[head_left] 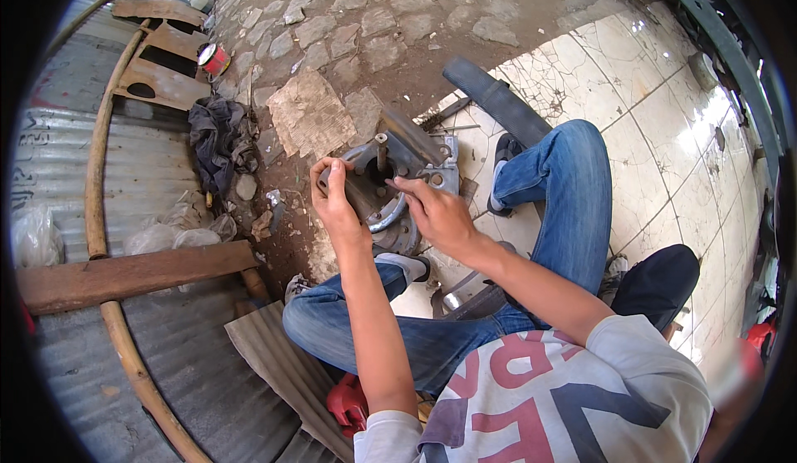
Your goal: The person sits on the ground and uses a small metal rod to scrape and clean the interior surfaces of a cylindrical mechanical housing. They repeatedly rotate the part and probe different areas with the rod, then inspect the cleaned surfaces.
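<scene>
In front of my legs, a heavy grey metal assembly that looks like a bench vise sits low on the ground, with an upright metal rod at its middle. My left hand is wrapped round the near-left end of a dark metal piece lying against that assembly, thumb on top. From the right, my right hand reaches over; its index fingertip is at the dark opening by the rod, and its thumb is apart from it. I see nothing held in the right hand. Its other fingers are partly curled.
A black rubber strip lies beyond my right foot on cracked white tiles. Flat brown board, dark cloth and a red can are at far left. A wooden plank crosses corrugated sheets at left. Another person's knee is at right.
</scene>
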Tool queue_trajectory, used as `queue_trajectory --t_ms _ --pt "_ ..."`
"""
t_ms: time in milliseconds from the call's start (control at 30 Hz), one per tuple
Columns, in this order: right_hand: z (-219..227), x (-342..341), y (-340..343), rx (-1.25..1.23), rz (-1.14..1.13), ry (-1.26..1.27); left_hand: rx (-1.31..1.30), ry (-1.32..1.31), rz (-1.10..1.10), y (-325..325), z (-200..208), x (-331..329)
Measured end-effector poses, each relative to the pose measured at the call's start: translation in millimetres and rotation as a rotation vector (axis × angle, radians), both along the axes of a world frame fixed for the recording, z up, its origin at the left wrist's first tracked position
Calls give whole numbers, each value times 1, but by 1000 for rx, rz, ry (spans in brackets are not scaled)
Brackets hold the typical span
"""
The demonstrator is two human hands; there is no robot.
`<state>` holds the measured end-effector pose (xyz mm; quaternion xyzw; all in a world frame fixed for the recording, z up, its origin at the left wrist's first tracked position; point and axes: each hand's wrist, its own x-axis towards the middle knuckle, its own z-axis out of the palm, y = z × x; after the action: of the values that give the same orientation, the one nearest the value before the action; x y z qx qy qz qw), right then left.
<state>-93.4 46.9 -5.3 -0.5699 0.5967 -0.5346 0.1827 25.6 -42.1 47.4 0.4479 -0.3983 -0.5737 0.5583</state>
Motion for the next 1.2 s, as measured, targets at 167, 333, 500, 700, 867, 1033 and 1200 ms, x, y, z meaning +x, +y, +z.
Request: queue_trajectory --t_ms 167,333,500,700,867,1033,1200 --pt "-1 -9 0 80 15 -64 -62 -264 -23 3 6 -14" --pt "-1 -16 5 78 34 -64 -196 -400 -310 -18 9 -5" --pt "-5 -14 8 72 41 -124 -358 -358 -535 -34 6 1" --pt "-2 -17 7 105 62 -174 -108 -339 -841 -47 27 4" --pt "0 -16 9 136 76 -186 -63 -335 -896 -52 29 -2" --pt "-10 -28 0 116 86 -182 -62 -395 -895 -45 40 -8" --pt "-16 -36 -13 27 144 -198 -205 -390 -935 -58 31 -7"
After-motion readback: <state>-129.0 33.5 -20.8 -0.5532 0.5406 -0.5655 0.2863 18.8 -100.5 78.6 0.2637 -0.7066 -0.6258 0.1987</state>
